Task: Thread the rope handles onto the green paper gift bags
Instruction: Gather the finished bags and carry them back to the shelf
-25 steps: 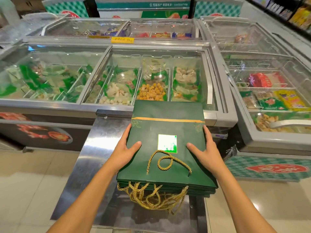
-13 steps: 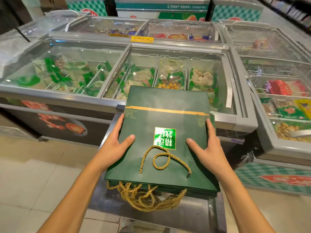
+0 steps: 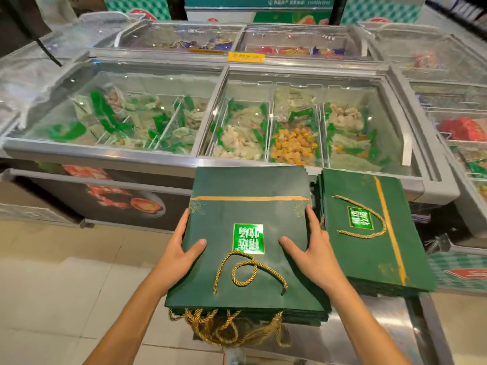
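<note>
Glass-topped freezer (image 3: 210, 162) behind; a second bag stack (image 3: 369, 259) lies just right, over the steel table (image 3: 390, 327). My left grip (image 3: 181, 250) and right grip (image 3: 313, 250) clasp the stack of green gift bags (image 3: 250, 185) by its sides, thumbs on top beside the rope handle (image 3: 247, 270).

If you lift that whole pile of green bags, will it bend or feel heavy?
Probably heavy: the stack of green paper gift bags is many layers thick, and the left hand and right hand both grip it. It likely stays flat, being folded. The gold rope handles at its near edge look floppy and would probably dangle.
</note>
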